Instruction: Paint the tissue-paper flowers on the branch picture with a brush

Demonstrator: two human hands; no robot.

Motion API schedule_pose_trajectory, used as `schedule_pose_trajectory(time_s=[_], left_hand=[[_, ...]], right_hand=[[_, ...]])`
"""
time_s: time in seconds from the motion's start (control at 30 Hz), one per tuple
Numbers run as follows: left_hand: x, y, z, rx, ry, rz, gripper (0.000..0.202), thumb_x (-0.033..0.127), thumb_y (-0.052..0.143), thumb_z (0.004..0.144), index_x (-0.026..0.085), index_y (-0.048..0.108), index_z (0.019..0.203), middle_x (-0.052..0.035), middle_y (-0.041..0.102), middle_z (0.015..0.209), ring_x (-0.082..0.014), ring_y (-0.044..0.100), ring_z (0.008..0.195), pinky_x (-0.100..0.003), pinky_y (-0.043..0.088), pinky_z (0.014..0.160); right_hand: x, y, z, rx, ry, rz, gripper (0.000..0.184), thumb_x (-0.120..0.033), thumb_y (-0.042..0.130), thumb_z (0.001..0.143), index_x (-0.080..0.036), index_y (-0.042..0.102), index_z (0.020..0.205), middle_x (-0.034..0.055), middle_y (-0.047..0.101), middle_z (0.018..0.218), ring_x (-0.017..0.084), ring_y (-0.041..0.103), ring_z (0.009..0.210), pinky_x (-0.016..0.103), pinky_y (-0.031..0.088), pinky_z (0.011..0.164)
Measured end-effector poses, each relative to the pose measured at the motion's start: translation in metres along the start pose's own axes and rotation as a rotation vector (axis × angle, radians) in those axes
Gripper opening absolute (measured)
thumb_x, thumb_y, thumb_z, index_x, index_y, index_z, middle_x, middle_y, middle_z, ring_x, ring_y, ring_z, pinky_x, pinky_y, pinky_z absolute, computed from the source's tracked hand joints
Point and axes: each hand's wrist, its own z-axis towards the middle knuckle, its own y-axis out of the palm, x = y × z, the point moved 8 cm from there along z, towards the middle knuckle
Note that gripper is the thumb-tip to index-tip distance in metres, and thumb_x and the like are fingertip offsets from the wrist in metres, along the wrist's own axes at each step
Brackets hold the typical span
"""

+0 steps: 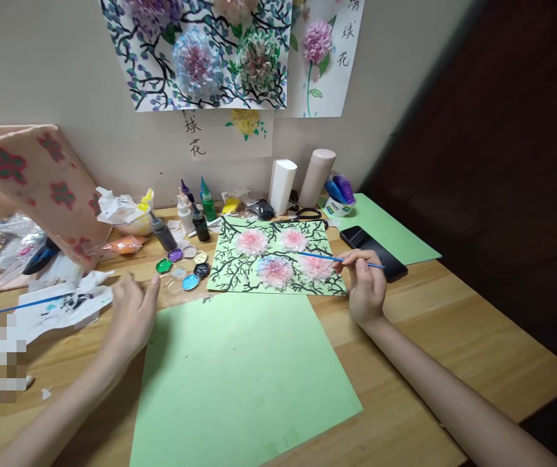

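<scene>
In my right hand (368, 285) is a thin paintbrush (324, 257) with a blue handle, held between the fingertips. Its tip points left, over a green sheet with painted black branches (232, 256) and several raised pink and bluish flowers (275, 271). I cannot tell whether the tip touches the sheet. My left hand (135, 308) is open with nothing seen in it, thumb and fingers apart, just left of a flower-shaped palette (179, 274). Green, purple, black and blue paint fill some of its wells. Below the artwork lies a plain light green sheet (244, 376).
Several paint bottles (200, 224) stand behind the palette. A black phone (375, 253) lies beyond my right hand, near scissors (310, 213) and two upright cylinders (317, 178). A paint-stained tissue (71, 305) with another blue brush is at left. Flower artworks (161, 65) hang on the wall.
</scene>
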Motion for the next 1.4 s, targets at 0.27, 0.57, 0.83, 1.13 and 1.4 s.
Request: schedule_pose_trajectory(time_s=[0.27,0.57,0.83,1.13,1.4], left_hand=[[0.113,0.111,-0.127,-0.646,1.038,0.241,0.023,0.024,0.031,0.093,0.019,0.051,0.082,-0.0052,0.056,0.075,-0.0171,0.051,0.065,-0.029,0.040,0.058],[0.128,0.174,-0.125,-0.864,1.163,0.271,0.033,0.028,0.034,0.094,0.018,0.051,0.067,-0.0006,0.057,0.063,-0.0117,0.049,0.052,-0.029,0.029,0.049],[0.124,0.172,-0.123,-0.895,1.127,0.291,0.034,0.030,0.033,0.094,0.018,0.052,0.069,-0.0010,0.060,0.067,-0.0120,0.052,0.056,-0.029,0.027,0.050],[0.125,0.172,-0.124,-0.891,1.134,0.248,0.036,0.028,0.036,0.092,0.017,0.052,0.062,-0.0029,0.059,0.063,-0.0122,0.051,0.053,-0.030,0.025,0.049],[0.124,0.173,-0.122,-0.869,1.102,0.277,0.040,0.027,0.038,0.090,0.016,0.049,0.053,-0.0025,0.058,0.054,-0.0117,0.050,0.047,-0.031,0.020,0.047]], right_hand=[[-0.002,0.010,-0.016,-0.178,-0.023,-0.036,0.018,-0.029,0.039,0.092,-0.022,0.056,0.088,0.0027,0.060,0.082,0.016,0.060,0.073,0.032,0.048,0.066],[-0.019,0.030,-0.037,-0.500,-0.210,-0.264,0.021,-0.022,0.036,0.090,-0.022,0.056,0.097,0.0072,0.067,0.089,0.021,0.063,0.084,0.041,0.048,0.076],[-0.013,0.034,-0.038,-0.524,-0.180,-0.294,0.023,-0.019,0.036,0.091,-0.024,0.057,0.098,0.0057,0.065,0.090,0.020,0.062,0.087,0.037,0.048,0.077],[-0.010,0.032,-0.039,-0.530,-0.155,-0.263,0.022,-0.019,0.037,0.090,-0.023,0.057,0.098,0.0055,0.064,0.093,0.020,0.061,0.089,0.037,0.047,0.080],[-0.018,0.034,-0.036,-0.539,-0.196,-0.295,0.021,-0.018,0.038,0.090,-0.022,0.057,0.097,0.0064,0.066,0.091,0.020,0.062,0.088,0.037,0.048,0.078]])
